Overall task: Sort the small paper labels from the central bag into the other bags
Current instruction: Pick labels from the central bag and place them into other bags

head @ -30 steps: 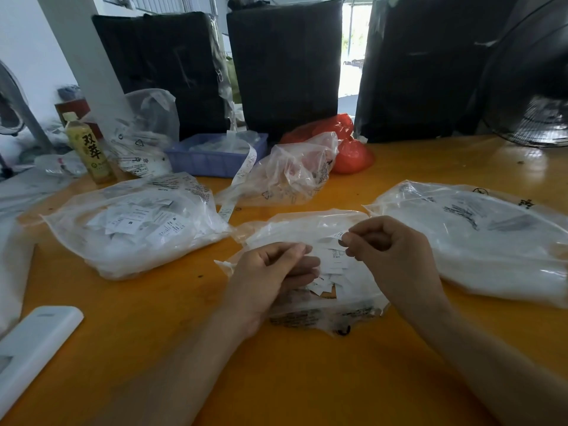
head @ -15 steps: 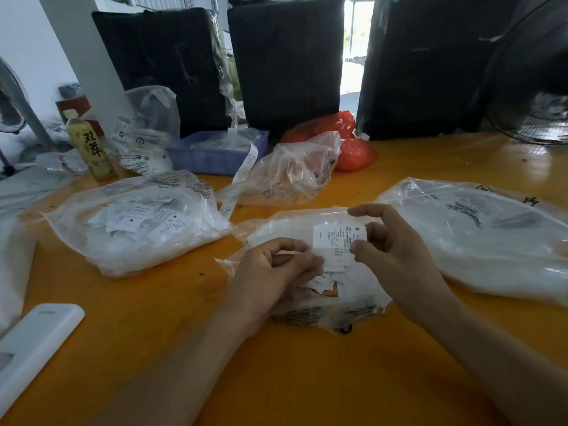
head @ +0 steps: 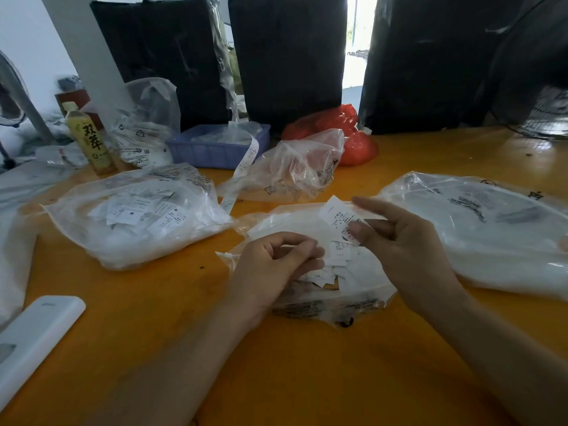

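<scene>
The central clear plastic bag (head: 310,305) lies on the orange table and holds several small white paper labels (head: 325,276). My right hand (head: 405,253) pinches one printed label (head: 336,215) between thumb and fingers, lifted just above the bag. My left hand (head: 273,265) rests on the bag's left side with its fingers curled; what it holds is not visible. A fuller bag of labels (head: 135,222) lies to the left. Another large clear bag (head: 479,229) lies to the right. A crumpled clear bag (head: 295,170) sits behind the central one.
A white flat device (head: 33,333) lies at the near left edge. A bottled drink (head: 89,139), a blue tray (head: 215,149) with a label strip, and a red bag (head: 347,133) stand at the back. A fan (head: 534,87) sits at the far right.
My right hand drew a label out of the central bag, lifted it and tilted it up and to the right. My left hand stayed curled on the bag.
</scene>
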Motion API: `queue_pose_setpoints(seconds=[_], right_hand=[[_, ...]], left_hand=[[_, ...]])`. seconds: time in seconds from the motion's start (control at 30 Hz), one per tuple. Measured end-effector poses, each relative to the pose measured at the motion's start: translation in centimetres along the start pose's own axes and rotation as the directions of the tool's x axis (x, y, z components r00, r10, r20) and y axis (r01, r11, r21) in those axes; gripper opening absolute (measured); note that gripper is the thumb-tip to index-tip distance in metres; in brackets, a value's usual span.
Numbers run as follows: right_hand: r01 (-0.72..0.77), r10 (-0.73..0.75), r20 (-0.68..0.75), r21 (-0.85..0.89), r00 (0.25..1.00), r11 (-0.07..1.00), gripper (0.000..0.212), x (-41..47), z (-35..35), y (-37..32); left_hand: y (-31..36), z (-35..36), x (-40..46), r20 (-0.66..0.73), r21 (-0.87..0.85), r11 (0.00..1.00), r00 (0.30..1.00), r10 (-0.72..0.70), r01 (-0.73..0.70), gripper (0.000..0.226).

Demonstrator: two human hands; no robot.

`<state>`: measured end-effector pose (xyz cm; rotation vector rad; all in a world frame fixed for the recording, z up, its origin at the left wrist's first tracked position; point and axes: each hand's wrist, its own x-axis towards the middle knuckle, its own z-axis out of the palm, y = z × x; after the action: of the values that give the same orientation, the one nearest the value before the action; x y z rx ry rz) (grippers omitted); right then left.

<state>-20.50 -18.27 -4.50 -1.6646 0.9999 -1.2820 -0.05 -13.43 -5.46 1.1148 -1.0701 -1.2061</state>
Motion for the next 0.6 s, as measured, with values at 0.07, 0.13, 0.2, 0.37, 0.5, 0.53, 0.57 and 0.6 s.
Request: queue_pose_setpoints(seconds=[0.07,0.13,0.2,0.37,0.5,0.53,0.57,0.6], right_hand=[[0.011,-0.01,-0.028,0.024,1.0,1.0,0.016,-0.02,0.12,-0.23],[0.015,-0.014,-0.039,0.024,0.999,1.0,0.01,-0.12,0.16,-0.32],[0.034,-0.034,-0.003,0.037,0.999,0.999,0.006,-0.24,0.24,-0.35],[0.12,-0.12,-0.005,0.025,0.993,0.992,0.007,-0.26,0.37,-0.34],[0.121,-0.124,0.029,0.089,0.992,0.989,0.014,-0.2,0.27,-0.02],[0.121,-0.125,0.047,0.094,0.991,0.988,0.015,-0.25,0.29,0.01],[0.124,-0.13,0.063,0.094,0.99,0.988,0.015,-0.31,0.35,-0.01],[0.124,-0.131,0.077,0.09,0.988,0.988,0.014,-0.39,0.41,-0.05]], left_hand=[[-0.02,0.04,0.03,0.005,-0.015,1.0,1.0,0.002,-0.002,0.028],[-0.15,-0.02,0.05,0.018,0.057,0.998,1.0,0.023,-0.024,0.029],[-0.24,-0.09,0.04,0.043,0.131,0.991,0.999,0.032,-0.037,0.027],[-0.29,-0.02,-0.11,0.08,0.204,0.978,0.997,0.013,-0.029,0.032],[-0.23,0.0,-0.13,0.091,0.25,0.967,0.996,0.017,-0.039,0.029],[-0.23,0.03,-0.13,0.089,0.258,0.965,0.996,0.014,-0.037,0.031],[-0.23,0.05,-0.13,0.086,0.268,0.963,0.996,0.012,-0.035,0.032],[-0.23,0.06,-0.11,0.084,0.28,0.959,0.996,0.014,-0.037,0.03]])
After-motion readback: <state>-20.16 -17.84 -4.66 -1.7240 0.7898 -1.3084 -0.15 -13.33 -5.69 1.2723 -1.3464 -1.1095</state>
